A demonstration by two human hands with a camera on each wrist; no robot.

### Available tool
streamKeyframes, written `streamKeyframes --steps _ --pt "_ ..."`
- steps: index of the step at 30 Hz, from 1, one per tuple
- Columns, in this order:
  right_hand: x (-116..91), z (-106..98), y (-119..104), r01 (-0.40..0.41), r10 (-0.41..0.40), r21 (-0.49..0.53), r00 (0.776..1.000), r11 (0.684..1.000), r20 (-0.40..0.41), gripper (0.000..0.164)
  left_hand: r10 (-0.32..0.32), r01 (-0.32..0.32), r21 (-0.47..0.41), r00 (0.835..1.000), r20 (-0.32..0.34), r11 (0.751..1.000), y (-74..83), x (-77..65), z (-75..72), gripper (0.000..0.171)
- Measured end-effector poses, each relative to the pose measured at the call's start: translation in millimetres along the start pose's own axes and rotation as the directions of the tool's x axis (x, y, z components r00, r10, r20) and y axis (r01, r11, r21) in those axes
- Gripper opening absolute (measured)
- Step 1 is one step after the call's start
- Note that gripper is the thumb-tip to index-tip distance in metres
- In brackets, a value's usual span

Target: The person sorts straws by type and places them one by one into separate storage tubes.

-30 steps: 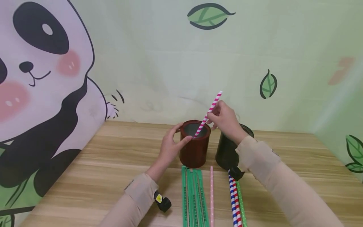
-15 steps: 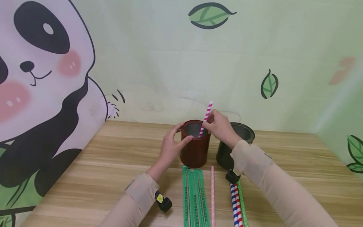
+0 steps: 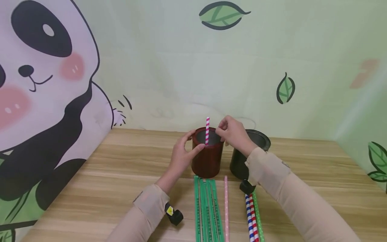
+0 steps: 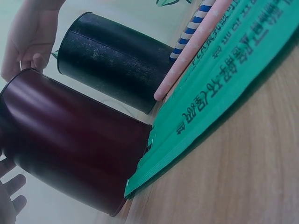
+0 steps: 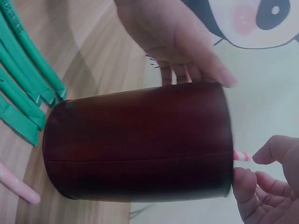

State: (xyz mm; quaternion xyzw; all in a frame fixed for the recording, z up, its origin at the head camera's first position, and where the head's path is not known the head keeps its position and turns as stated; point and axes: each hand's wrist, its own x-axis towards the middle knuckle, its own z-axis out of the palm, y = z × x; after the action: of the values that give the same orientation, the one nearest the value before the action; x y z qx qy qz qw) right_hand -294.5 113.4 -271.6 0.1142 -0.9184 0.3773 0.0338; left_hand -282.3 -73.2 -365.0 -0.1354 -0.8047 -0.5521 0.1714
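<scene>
A dark red cylindrical cup point(image 3: 208, 163) stands on the table, with a pink-and-white striped straw point(image 3: 207, 131) upright inside it and poking above the rim. My left hand point(image 3: 182, 151) holds the cup at its left side, thumb at the front rim and fingers behind. Beside the right rim is my right hand point(image 3: 234, 132), its fingers loosely bent and apart from the straw. In the right wrist view the thumb of my right hand point(image 5: 273, 182) is spread from its fingers, a fingertip meets the rim, and only a short piece of the straw point(image 5: 241, 156) shows.
Right of the red cup stands a black cup point(image 3: 240, 161), partly behind my right arm. In front lie several flat green sleeves point(image 3: 208, 208) with dark print, a pink dotted straw point(image 3: 226, 208), and blue-striped, red-striped and green dotted straws point(image 3: 253, 218). A panda-print backdrop point(image 3: 169, 67) rises behind.
The striped straw, first tilted in my right hand, has gone down into the red cup and been let go. My right hand has moved down and slightly left. My left hand stays put.
</scene>
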Motion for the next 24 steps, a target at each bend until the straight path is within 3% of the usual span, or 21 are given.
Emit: streamKeyframes --steps 5,13,18,24 --pt "-6.9 -13.0 -0.4 0.015 -0.014 0.019 1.000 1.000 -0.011 0.023 0.009 -0.009 -0.001 1.000 -0.009 1.000 -0.2 0.6 0.1 0.063" --pt "-37.7 -35.3 -1.1 0.087 -0.087 -0.023 0.996 0.996 -0.003 0.022 0.004 -0.004 -0.002 1.000 -0.013 1.000 0.4 0.3 0.1 0.063" --pt "-58.4 -40.7 3.8 0.123 -0.123 -0.033 0.992 0.992 0.003 0.020 0.000 -0.001 -0.006 1.000 -0.014 1.000 0.8 0.0 0.1 0.062" --pt "-80.8 -41.4 13.6 0.110 -0.108 -0.086 0.994 0.990 0.033 0.023 -0.012 0.012 -0.001 1.000 -0.009 1.000 0.7 0.0 1.1 0.064"
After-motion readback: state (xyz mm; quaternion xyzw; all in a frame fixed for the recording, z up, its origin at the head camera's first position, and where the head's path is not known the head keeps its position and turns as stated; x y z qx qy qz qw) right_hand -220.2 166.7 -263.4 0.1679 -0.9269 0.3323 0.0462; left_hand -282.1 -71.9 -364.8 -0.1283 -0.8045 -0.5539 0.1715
